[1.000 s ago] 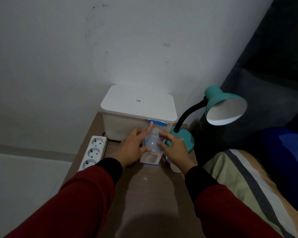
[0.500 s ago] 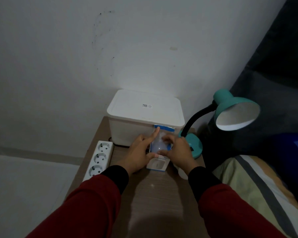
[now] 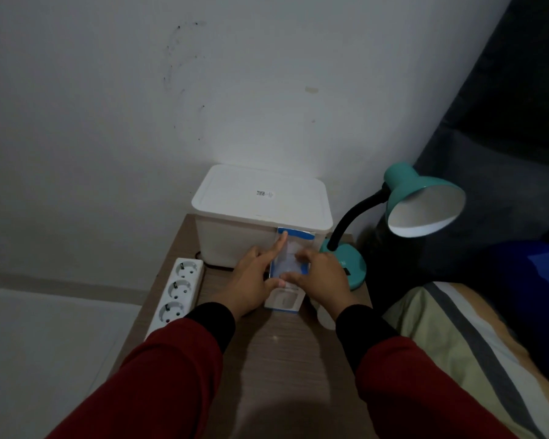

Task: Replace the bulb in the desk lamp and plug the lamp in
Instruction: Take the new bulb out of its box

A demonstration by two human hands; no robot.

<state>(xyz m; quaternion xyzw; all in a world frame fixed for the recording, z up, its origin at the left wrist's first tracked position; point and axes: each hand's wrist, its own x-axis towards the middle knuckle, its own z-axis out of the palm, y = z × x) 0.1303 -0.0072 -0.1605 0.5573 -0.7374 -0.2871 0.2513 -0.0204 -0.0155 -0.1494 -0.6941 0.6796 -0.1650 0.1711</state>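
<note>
A white and blue bulb box stands upright on the wooden table, just in front of the white storage bin. My left hand grips its left side, with the index finger stretched up to the blue top flap. My right hand presses its fingers and thumb on the box's front face. The teal desk lamp stands to the right on its round base, its black neck bent and its shade facing me. No bulb shows inside the shade.
A white lidded storage bin sits against the wall at the table's back. A white power strip with three sockets lies along the left edge. A small white object lies under my right wrist. A bed with a striped blanket is on the right.
My right hand has slid its fingers further onto the front of the box. My left hand keeps its grip, and the box stays upright in the same spot.
</note>
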